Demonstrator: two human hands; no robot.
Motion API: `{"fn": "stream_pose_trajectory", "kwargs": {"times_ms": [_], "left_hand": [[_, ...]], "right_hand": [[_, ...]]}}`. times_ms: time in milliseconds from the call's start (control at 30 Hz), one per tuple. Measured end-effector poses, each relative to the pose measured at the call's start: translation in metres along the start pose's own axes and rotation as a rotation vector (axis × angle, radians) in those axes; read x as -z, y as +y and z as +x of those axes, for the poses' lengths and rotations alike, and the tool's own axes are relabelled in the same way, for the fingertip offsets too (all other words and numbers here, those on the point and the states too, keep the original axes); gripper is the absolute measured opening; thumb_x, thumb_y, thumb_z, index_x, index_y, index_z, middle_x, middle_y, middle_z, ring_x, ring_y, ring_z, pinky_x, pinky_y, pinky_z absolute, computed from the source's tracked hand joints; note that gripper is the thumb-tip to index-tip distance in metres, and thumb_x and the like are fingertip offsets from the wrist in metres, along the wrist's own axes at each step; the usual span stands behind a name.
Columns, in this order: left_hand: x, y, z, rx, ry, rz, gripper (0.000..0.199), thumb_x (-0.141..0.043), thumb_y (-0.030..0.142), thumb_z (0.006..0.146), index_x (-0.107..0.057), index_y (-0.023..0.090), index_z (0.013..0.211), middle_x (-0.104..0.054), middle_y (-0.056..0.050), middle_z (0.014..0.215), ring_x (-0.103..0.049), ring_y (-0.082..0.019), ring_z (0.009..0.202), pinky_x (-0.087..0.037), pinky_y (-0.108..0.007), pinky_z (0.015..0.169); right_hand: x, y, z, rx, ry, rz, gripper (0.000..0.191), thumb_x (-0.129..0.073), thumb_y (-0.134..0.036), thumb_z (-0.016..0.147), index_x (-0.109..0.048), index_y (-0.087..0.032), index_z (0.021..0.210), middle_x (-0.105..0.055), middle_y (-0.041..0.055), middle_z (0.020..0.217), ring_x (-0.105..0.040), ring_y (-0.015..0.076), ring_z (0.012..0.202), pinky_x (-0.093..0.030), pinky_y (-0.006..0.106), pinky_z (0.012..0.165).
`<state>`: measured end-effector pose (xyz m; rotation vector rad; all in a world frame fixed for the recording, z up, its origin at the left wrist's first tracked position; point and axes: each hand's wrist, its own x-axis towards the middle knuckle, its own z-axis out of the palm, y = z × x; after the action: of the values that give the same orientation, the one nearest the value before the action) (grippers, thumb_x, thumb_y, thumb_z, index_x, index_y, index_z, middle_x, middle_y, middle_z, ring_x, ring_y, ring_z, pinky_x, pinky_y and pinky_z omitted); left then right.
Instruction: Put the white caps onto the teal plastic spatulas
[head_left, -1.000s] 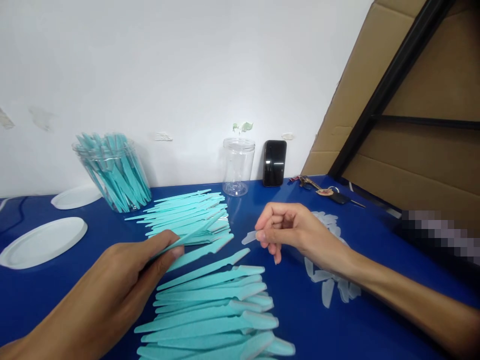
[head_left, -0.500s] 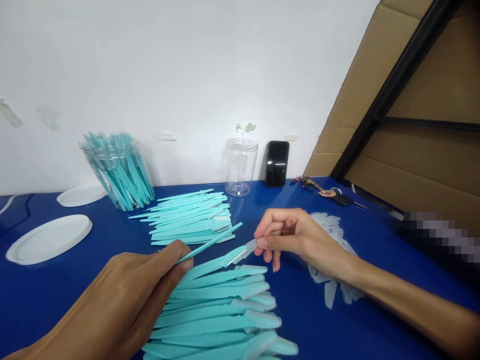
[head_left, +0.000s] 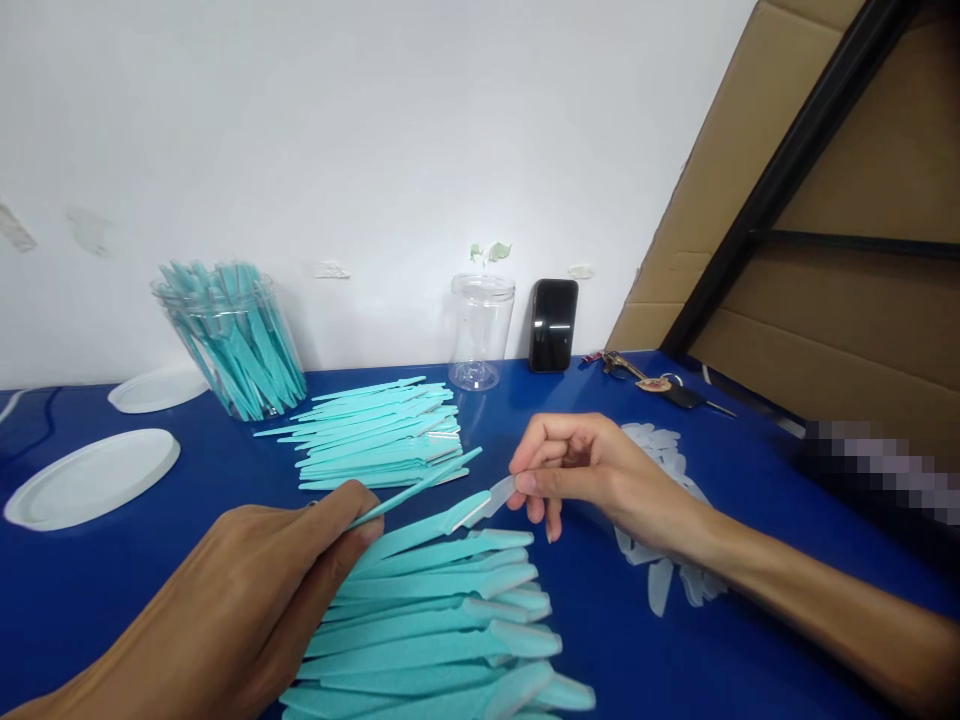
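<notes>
My left hand [head_left: 292, 570] is closed, with a turquoise eyebrow razor [head_left: 431, 484] pinched between thumb and forefinger and pointing up to the right. Just beneath it, another turquoise eyebrow razor [head_left: 420, 527] lies slanted, its near end hidden by that hand. Thumb and fingertips of my right hand [head_left: 570, 465] pinch a translucent blade cover [head_left: 501, 493] at the blade end of this lower razor. Cover and blade meet or overlap; how far the cover is on, I cannot tell. Below lie several capped razors [head_left: 427, 622] in a row, handles to the left.
Uncapped razors [head_left: 375, 430] form a pile behind my hands. Loose translucent covers [head_left: 660, 585] lie beside my right wrist. At the back stand a razor-filled jar [head_left: 255, 350], a clear jar [head_left: 482, 335] and a phone [head_left: 553, 325]. Keys [head_left: 652, 384] and two white lids [head_left: 94, 480] [head_left: 157, 388] rest on the table.
</notes>
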<state>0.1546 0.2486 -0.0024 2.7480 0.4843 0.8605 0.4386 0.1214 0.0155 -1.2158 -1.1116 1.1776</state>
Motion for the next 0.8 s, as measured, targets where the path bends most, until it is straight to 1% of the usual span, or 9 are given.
{"fn": "stream_pose_trajectory", "kwargs": {"times_ms": [67, 167, 267, 433, 667, 800], "left_hand": [[0.0, 0.001, 0.001, -0.016, -0.007, -0.003, 0.046, -0.032, 0.046, 0.122, -0.052, 0.031, 0.083, -0.058, 0.009, 0.052, -0.047, -0.014, 0.037, -0.034, -0.032, 0.044], [0.0, 0.001, 0.002, -0.05, 0.014, 0.017, 0.045, -0.032, 0.047, 0.122, -0.052, 0.031, 0.084, -0.054, 0.009, 0.05, -0.048, -0.015, 0.038, -0.033, -0.033, 0.045], [0.001, 0.002, 0.003, -0.058, 0.015, 0.026, 0.044, -0.032, 0.046, 0.122, -0.052, 0.031, 0.086, -0.054, 0.009, 0.05, -0.049, -0.016, 0.038, -0.033, -0.034, 0.045], [0.001, 0.0, 0.003, -0.107, 0.013, 0.055, 0.042, -0.03, 0.044, 0.123, -0.05, 0.031, 0.088, -0.056, 0.009, 0.053, -0.05, -0.016, 0.039, -0.034, -0.034, 0.045], [0.0, -0.009, 0.003, -0.197, -0.013, 0.12, 0.032, -0.033, 0.037, 0.123, -0.048, 0.031, 0.095, -0.054, 0.011, 0.053, -0.051, -0.016, 0.038, -0.033, -0.033, 0.043], [0.0, -0.009, 0.002, -0.171, -0.012, 0.112, 0.035, -0.032, 0.037, 0.123, -0.049, 0.031, 0.093, -0.057, 0.009, 0.054, -0.054, -0.017, 0.04, -0.034, -0.033, 0.044]], "right_hand": [[0.001, 0.001, 0.0, 0.002, -0.005, 0.005, 0.025, -0.098, -0.03, 0.083, -0.078, -0.016, 0.086, -0.084, 0.0079, 0.08, -0.074, 0.0156, 0.064, -0.063, 0.024, 0.053], [0.002, 0.002, 0.0, 0.006, -0.006, 0.002, 0.017, -0.093, -0.024, 0.085, -0.078, -0.016, 0.088, -0.085, 0.0081, 0.081, -0.074, 0.0159, 0.066, -0.064, 0.024, 0.054], [0.003, 0.002, 0.0, 0.005, -0.006, -0.002, 0.012, -0.09, -0.021, 0.086, -0.079, -0.016, 0.089, -0.085, 0.0084, 0.082, -0.074, 0.0156, 0.066, -0.063, 0.023, 0.054], [0.003, 0.003, -0.001, 0.001, -0.007, 0.005, 0.012, -0.089, -0.02, 0.086, -0.078, -0.016, 0.089, -0.086, 0.0082, 0.083, -0.074, 0.015, 0.066, -0.063, 0.023, 0.054], [0.004, 0.003, 0.0, -0.009, -0.013, 0.01, 0.015, -0.091, -0.023, 0.085, -0.078, -0.017, 0.088, -0.085, 0.0078, 0.083, -0.074, 0.0157, 0.067, -0.062, 0.023, 0.054], [0.003, 0.003, 0.001, -0.019, -0.009, 0.011, 0.012, -0.09, -0.02, 0.085, -0.079, -0.018, 0.088, -0.085, 0.0075, 0.082, -0.073, 0.0153, 0.066, -0.061, 0.023, 0.054]]}}
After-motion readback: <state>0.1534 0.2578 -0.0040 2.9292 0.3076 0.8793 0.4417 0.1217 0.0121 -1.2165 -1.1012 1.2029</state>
